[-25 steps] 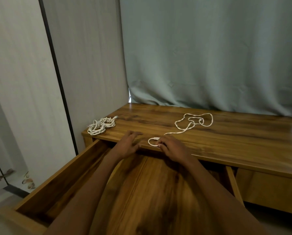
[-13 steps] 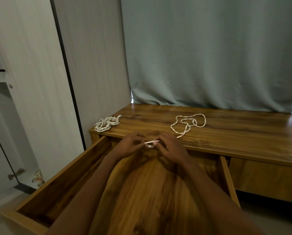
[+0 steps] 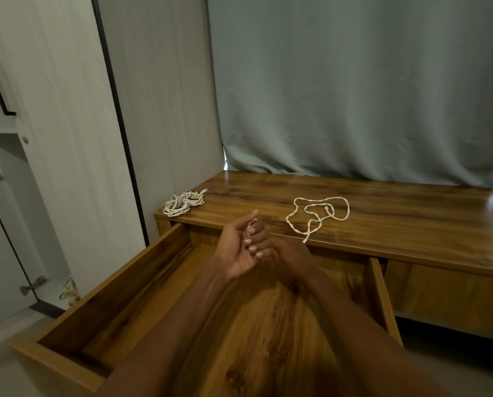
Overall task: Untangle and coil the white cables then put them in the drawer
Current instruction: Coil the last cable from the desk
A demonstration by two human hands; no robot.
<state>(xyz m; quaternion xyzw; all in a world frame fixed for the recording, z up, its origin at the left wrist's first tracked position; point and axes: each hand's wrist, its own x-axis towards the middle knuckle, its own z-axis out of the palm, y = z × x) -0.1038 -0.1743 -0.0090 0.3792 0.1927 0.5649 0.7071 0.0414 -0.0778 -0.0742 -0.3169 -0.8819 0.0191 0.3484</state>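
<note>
A loose white cable (image 3: 319, 213) lies in open loops on the wooden desk top (image 3: 411, 224), and its near end runs off the front edge toward my hands. My right hand (image 3: 285, 253) has its fingers curled round that end, pressed into the palm of my left hand (image 3: 234, 250). The left hand is raised with its palm turned right and its fingers straight. A small bit of white shows between the hands. A second white cable (image 3: 183, 203), bunched in a tangle, sits at the desk's left corner. The open drawer (image 3: 119, 285) lies below my forearms.
A grey-green curtain (image 3: 354, 96) hangs behind the desk. A pale cupboard (image 3: 53, 167) with a black handle stands on the left. A closed drawer front (image 3: 445, 296) is to the right of the open one.
Both hands lifted off the desk edge and came together over the drawer. The left hand turned palm-in with fingers straight. The cable's near end was drawn toward me.
</note>
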